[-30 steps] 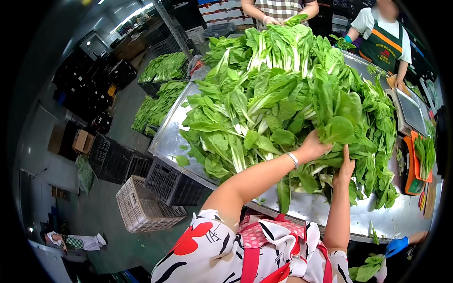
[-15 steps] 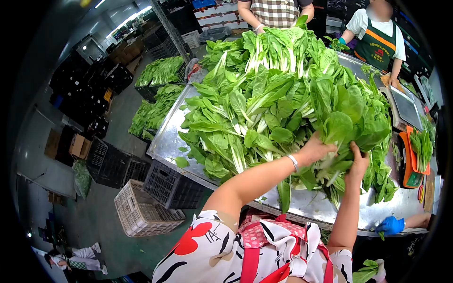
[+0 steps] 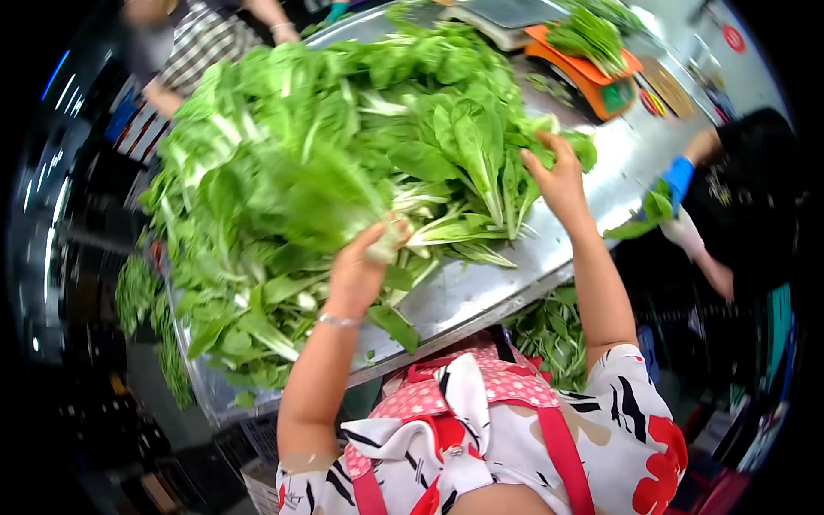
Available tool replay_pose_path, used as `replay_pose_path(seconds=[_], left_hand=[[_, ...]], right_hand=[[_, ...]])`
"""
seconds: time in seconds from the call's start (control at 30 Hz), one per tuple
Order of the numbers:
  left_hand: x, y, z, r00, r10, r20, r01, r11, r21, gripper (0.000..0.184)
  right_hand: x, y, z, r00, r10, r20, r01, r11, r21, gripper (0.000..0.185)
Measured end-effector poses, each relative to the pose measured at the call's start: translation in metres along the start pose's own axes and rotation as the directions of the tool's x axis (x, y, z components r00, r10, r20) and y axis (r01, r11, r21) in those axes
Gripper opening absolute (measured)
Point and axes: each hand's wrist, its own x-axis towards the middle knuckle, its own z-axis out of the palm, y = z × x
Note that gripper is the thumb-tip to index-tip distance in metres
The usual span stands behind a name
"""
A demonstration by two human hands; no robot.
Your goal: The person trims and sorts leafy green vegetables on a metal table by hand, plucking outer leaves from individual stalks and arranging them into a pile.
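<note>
A large heap of leafy greens with pale white stems (image 3: 468, 142) covers much of a metal table. My left hand (image 3: 360, 264), with a bracelet at its wrist, is closed around the stem ends of a bunch of these greens (image 3: 322, 202). The bunch's leaves point up and to the left over the heap and are smeared by motion. At the heap's right edge, my right hand (image 3: 560, 178) has its thumb and fingers apart beside some leaves. Whether its fingertips touch them I cannot tell.
Bare metal tabletop (image 3: 463, 296) shows along the near edge. An orange scale (image 3: 605, 99) with greens on it stands at the back right. On the right, a co-worker's blue-gloved hand (image 3: 678, 182) holds leaves. Another person in a checked apron (image 3: 206, 47) stands at the far left.
My view has turned toward the right. My hands, close together at the greens before, are now far apart: the left holds the bunch by its stems, the right has moved to the heap's right edge.
</note>
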Motion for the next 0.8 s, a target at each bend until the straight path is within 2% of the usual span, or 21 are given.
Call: replay_pose_path(seconds=[0.03, 0.07, 0.13, 0.17, 0.23, 0.27, 0.33, 0.37, 0.4, 0.47, 0.5, 0.53, 0.57, 0.6, 0.63, 0.67, 0.73, 0.8], left_hand=[[-0.013, -0.006, 0.01, 0.997, 0.018, -0.08, -0.01, 0.995, 0.101, 0.036], [-0.014, -0.003, -0.004, 0.998, 0.004, -0.061, 0.001, 0.996, 0.084, 0.038], [-0.033, 0.002, -0.025, 1.0, 0.001, 0.0, -0.001, 0.996, 0.084, 0.041], [-0.041, 0.001, -0.027, 1.0, -0.004, -0.001, 0.004, 0.997, 0.082, 0.041], [-0.044, -0.003, -0.031, 0.999, -0.036, -0.002, 0.036, 0.998, 0.056, 0.041], [-0.046, -0.009, -0.029, 0.999, -0.044, 0.012, 0.043, 0.997, 0.057, 0.041], [-0.047, -0.023, -0.022, 0.999, -0.031, -0.02, 0.031, 0.999, 0.022, 0.039], [-0.048, -0.03, -0.016, 0.999, -0.024, -0.042, 0.024, 1.0, -0.006, 0.037], [-0.049, -0.036, -0.012, 0.999, -0.029, -0.037, 0.029, 1.0, -0.001, 0.037], [-0.049, -0.045, -0.002, 0.999, -0.044, 0.017, 0.045, 0.997, -0.067, 0.036], [-0.048, -0.048, 0.002, 0.998, -0.047, 0.042, 0.051, 0.994, -0.101, 0.037], [-0.048, -0.05, 0.004, 0.998, -0.05, 0.039, 0.054, 0.994, -0.098, 0.037], [-0.048, -0.054, 0.006, 0.997, -0.062, 0.037, 0.065, 0.995, -0.077, 0.038], [-0.048, -0.057, 0.009, 0.997, -0.075, 0.035, 0.077, 0.995, -0.057, 0.039], [-0.047, -0.061, 0.012, 0.995, -0.084, 0.045, 0.087, 0.994, -0.062, 0.036], [-0.043, -0.067, 0.015, 0.995, -0.086, 0.045, 0.089, 0.994, -0.067, 0.036], [-0.033, -0.078, 0.018, 0.991, -0.127, 0.05, 0.128, 0.991, -0.033, 0.032], [-0.028, -0.084, 0.027, 0.991, -0.128, 0.035, 0.129, 0.991, -0.023, 0.028]], right_hand=[[-0.018, 0.025, -0.019, 0.987, 0.13, 0.096, -0.141, 0.983, 0.118, 0.032], [-0.028, 0.011, -0.016, 0.949, 0.194, 0.247, -0.253, 0.939, 0.232, 0.029], [-0.061, 0.004, -0.008, 0.945, 0.161, 0.286, -0.178, 0.983, 0.035, 0.024], [-0.065, -0.003, -0.005, 0.944, 0.164, 0.288, -0.18, 0.983, 0.031, 0.024], [-0.073, -0.011, 0.0, 0.987, 0.075, 0.143, -0.051, 0.984, -0.17, 0.023], [-0.077, -0.01, 0.005, 0.988, 0.082, 0.133, -0.057, 0.982, -0.181, 0.023], [-0.085, -0.002, 0.02, 0.994, 0.102, 0.03, -0.083, 0.921, -0.382, 0.027], [-0.09, 0.005, 0.026, 0.985, 0.135, 0.111, -0.079, 0.91, -0.407, 0.03], [-0.092, 0.011, 0.027, 0.984, 0.141, 0.105, -0.086, 0.908, -0.409, 0.03], [-0.093, 0.019, 0.029, 0.925, 0.306, 0.227, -0.271, 0.947, -0.174, 0.033], [-0.091, 0.012, 0.02, 0.897, 0.378, 0.23, -0.386, 0.923, -0.013, 0.027], [-0.088, 0.01, 0.014, 0.895, 0.382, 0.232, -0.39, 0.921, -0.011, 0.027], [-0.087, 0.01, 0.007, 0.811, 0.488, 0.323, -0.573, 0.776, 0.265, 0.024], [-0.087, 0.011, 0.0, 0.713, 0.546, 0.44, -0.7, 0.521, 0.488, 0.021], [-0.089, 0.011, -0.009, 0.683, 0.497, 0.535, -0.728, 0.415, 0.545, 0.018], [-0.092, 0.01, -0.013, 0.683, 0.498, 0.534, -0.729, 0.418, 0.541, 0.018], [-0.1, 0.007, -0.012, 0.702, 0.417, 0.577, -0.7, 0.255, 0.667, 0.018], [-0.105, 0.002, -0.013, 0.709, 0.395, 0.585, -0.695, 0.244, 0.677, 0.02]])
